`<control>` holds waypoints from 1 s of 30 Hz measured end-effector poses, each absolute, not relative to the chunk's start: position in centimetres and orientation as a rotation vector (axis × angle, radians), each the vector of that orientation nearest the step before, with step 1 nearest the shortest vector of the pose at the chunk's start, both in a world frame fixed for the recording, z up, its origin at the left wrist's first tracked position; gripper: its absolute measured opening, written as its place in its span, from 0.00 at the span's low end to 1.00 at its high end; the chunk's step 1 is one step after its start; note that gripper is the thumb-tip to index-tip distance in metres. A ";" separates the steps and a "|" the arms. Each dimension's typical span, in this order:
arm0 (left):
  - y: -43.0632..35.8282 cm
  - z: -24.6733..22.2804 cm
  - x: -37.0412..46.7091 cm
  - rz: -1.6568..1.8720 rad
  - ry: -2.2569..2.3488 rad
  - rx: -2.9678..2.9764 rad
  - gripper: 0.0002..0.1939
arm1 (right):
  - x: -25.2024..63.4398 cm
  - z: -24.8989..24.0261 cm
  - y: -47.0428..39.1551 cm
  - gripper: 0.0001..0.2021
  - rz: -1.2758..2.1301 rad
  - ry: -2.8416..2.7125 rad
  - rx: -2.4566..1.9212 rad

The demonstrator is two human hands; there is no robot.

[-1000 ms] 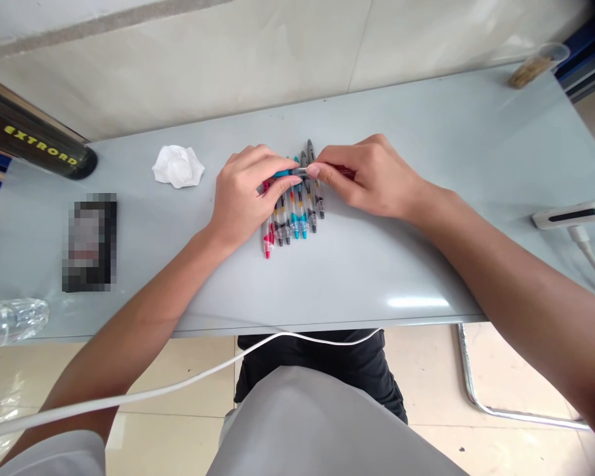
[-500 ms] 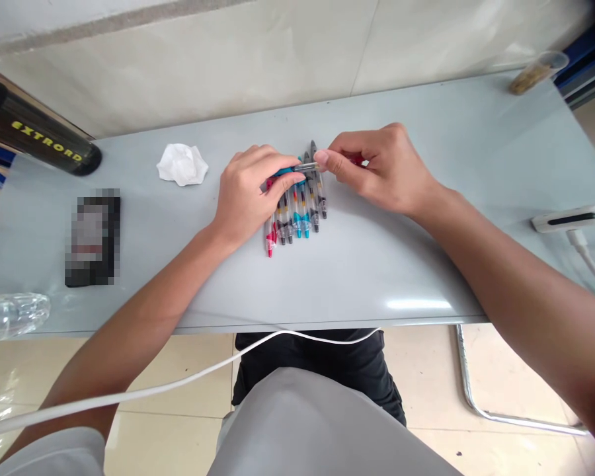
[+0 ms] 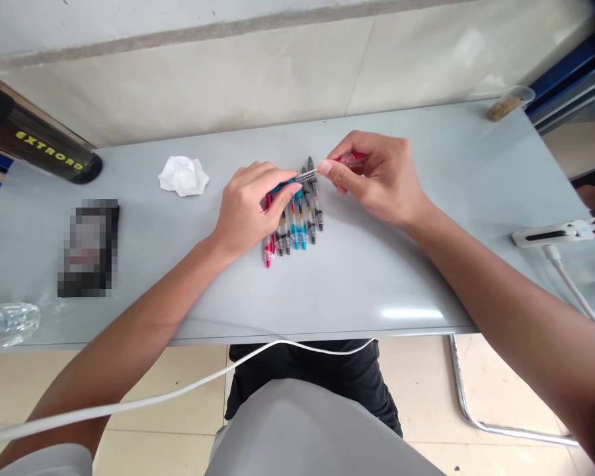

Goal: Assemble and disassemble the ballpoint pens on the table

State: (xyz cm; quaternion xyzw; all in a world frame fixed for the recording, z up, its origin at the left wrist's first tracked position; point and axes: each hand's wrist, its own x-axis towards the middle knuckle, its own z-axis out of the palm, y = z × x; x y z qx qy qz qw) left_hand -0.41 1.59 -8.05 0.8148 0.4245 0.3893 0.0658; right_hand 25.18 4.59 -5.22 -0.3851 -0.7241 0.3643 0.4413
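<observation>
My left hand (image 3: 250,205) pinches a blue pen barrel (image 3: 283,184) between thumb and fingers. From it a thin refill (image 3: 307,175) runs to my right hand (image 3: 377,175), whose thumb and index finger close on its other end. A red-and-clear pen part (image 3: 351,158) also sits in my right hand, partly covered by the fingers. Just below my hands, a row of several clear pens (image 3: 297,228) with red, black and blue ends lies side by side on the table. My left fingers hide the tops of some of them.
On the grey table (image 3: 357,277) lie a crumpled tissue (image 3: 183,176), a blurred dark object (image 3: 88,248), a dark bottle (image 3: 39,142) and a clear bottle (image 3: 7,325). A plastic cup (image 3: 510,104) and a white device (image 3: 550,234) are right. A white cable (image 3: 178,391) crosses in front.
The view has tilted slightly, so the table sits lower. My right hand has turned a little, showing more of the red pen part. Both hands keep their grips.
</observation>
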 end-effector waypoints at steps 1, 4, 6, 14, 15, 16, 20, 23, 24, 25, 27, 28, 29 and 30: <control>1.6 -8.1 -0.4 1.185 1.279 2.471 0.19 | 25.2 -5.2 4.6 0.26 0.903 -1.798 -0.966; 1.6 -8.3 -0.3 1.215 1.286 2.491 0.19 | 25.3 -5.1 4.7 0.28 0.906 -1.795 -0.965; 1.5 -8.2 -0.2 1.222 1.290 2.496 0.20 | 25.4 -4.9 4.6 0.28 0.929 -1.786 -0.948; 1.2 -7.9 0.1 1.259 1.303 2.494 0.17 | 24.8 -5.6 5.0 0.27 1.219 -1.539 -0.856; 1.1 -7.8 0.1 1.257 1.300 2.477 0.16 | 24.7 -5.8 5.3 0.27 1.235 -1.479 -0.845; 1.0 -7.7 0.1 1.256 1.295 2.453 0.16 | 24.6 -5.9 5.5 0.27 1.242 -1.420 -0.839; 0.8 -7.2 0.2 1.353 1.256 2.320 0.18 | 25.1 -5.6 6.9 0.28 1.317 -1.115 -0.821; 1.0 -7.1 -0.1 1.454 1.270 2.192 0.16 | 26.2 -5.0 8.0 0.29 1.381 -0.984 -0.838; 1.2 -7.2 -0.3 1.491 1.289 2.134 0.15 | 26.7 -4.9 8.4 0.30 1.385 -0.974 -0.842; 1.4 -7.4 -0.4 1.528 1.312 2.068 0.14 | 27.2 -4.9 8.7 0.31 1.382 -0.961 -0.826; 1.8 -7.8 -0.7 1.599 1.353 1.938 0.13 | 28.1 -5.0 9.4 0.33 1.379 -0.942 -0.788; 2.1 -8.0 -0.9 1.612 1.376 1.886 0.14 | 28.5 -5.2 9.6 0.33 1.389 -0.931 -0.779; 2.3 -8.1 -1.0 1.620 1.391 1.836 0.14 | 28.9 -5.3 9.8 0.34 1.403 -0.908 -0.770; 2.5 -8.3 -1.1 1.624 1.397 1.789 0.15 | 29.3 -5.5 9.9 0.34 1.425 -0.873 -0.757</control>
